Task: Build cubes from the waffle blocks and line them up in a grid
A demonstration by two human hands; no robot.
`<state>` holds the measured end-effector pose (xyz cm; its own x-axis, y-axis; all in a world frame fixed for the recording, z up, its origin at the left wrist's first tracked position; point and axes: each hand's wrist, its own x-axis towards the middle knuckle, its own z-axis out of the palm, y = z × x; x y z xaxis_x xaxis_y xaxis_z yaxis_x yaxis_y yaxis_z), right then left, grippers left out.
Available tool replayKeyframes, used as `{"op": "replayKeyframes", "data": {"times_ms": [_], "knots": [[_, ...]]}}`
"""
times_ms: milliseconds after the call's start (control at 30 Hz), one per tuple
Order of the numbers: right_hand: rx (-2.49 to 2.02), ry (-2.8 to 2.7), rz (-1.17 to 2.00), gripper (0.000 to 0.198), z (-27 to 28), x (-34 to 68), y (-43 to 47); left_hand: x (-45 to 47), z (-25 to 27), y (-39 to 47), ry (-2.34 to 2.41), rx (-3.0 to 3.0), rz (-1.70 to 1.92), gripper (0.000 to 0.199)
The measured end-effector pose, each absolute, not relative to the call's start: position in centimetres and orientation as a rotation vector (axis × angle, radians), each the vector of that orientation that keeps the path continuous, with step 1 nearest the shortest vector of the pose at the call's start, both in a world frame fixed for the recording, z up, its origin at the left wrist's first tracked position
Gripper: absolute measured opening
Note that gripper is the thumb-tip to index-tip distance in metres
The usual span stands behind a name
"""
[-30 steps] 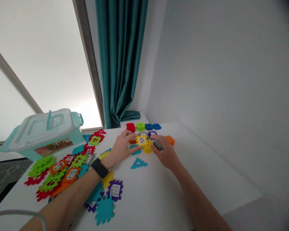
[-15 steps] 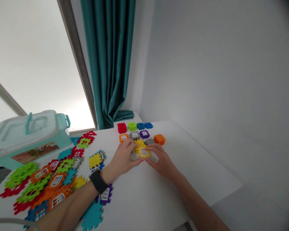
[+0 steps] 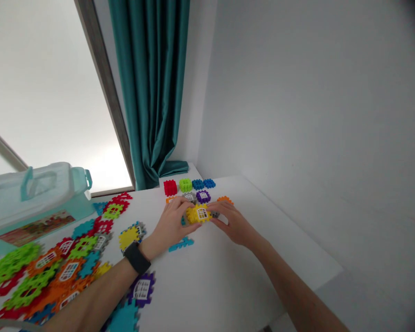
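Note:
Between my two hands is a yellow interlocking block [image 3: 199, 214] with notched edges and a white window on its face. My left hand [image 3: 173, 220], with a dark watch on its wrist, pinches the block's left side between thumb and fingers. On the right side, my right hand [image 3: 233, 222] has its thumb and fingertips closed at the edge. A light blue notched piece [image 3: 180, 244] lies on the table just below my left hand. Behind my fingers, a grey block [image 3: 215, 214] and an orange block [image 3: 225, 199] are partly hidden.
Red [image 3: 170, 187], green [image 3: 186, 185] and blue blocks [image 3: 204, 184] line the table's back, with a purple window block [image 3: 203, 197] in front. Many loose coloured plates [image 3: 69, 270] spread at left beside a lidded teal box [image 3: 55, 207]. A wall borders the right.
The yellow window piece is now level with the other yellow part, as one block, between my hands. A light blue piece now shows below my left hand. The view has shifted slightly.

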<state>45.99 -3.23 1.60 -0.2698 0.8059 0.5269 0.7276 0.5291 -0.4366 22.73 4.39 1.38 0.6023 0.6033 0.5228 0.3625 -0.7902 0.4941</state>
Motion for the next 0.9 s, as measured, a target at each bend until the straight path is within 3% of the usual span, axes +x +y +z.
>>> {"op": "replayKeyframes", "data": {"times_ms": [367,633,900], "knots": [[-1.309,-2.089,0.131,0.020,3.0,48.9,-0.4,23.8,1.8,5.5,0.839,2.439,0.978,0.043],[-1.570,-2.024,0.285,0.024,2.8,55.6,5.3,23.3,2.4,5.9,0.824,2.376,0.979,0.025],[-1.638,-2.028,0.399,0.019,1.5,57.2,7.7,23.2,2.7,5.9,0.788,2.410,0.949,0.024]]}}
